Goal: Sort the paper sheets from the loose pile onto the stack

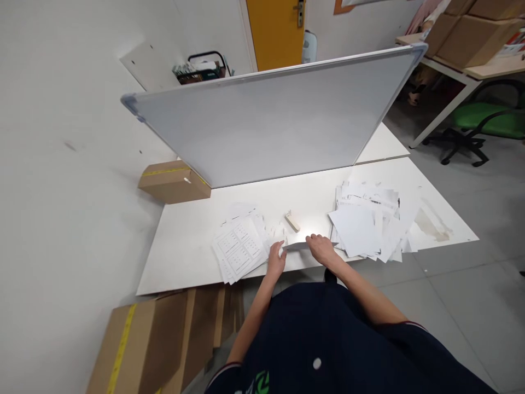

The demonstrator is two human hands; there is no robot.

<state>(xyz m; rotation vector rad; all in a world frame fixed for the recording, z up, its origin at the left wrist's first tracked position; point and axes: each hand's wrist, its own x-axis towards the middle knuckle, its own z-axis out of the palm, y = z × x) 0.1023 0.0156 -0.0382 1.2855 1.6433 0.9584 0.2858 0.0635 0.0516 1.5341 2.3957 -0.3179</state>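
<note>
1 sheet [298, 246] before the whiteboard [270, 117], pinched between fingers of left hand [276, 259] and right hand [322, 249], not yet laid down; printed stack [240, 249] and larger stack [357, 229], toward the board's left and right, lie unsquared.

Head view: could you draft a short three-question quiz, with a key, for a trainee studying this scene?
1. What do the left hand and right hand hold between them?
2. True or false: the whiteboard lies flat on the table.
3. Which of these lies between the left paper pile and the right paper pile? A) green chair; B) small pale block; C) cardboard box.

Key: 1. A sheet of paper. 2. False; it stands on edge. 3. B.
</note>
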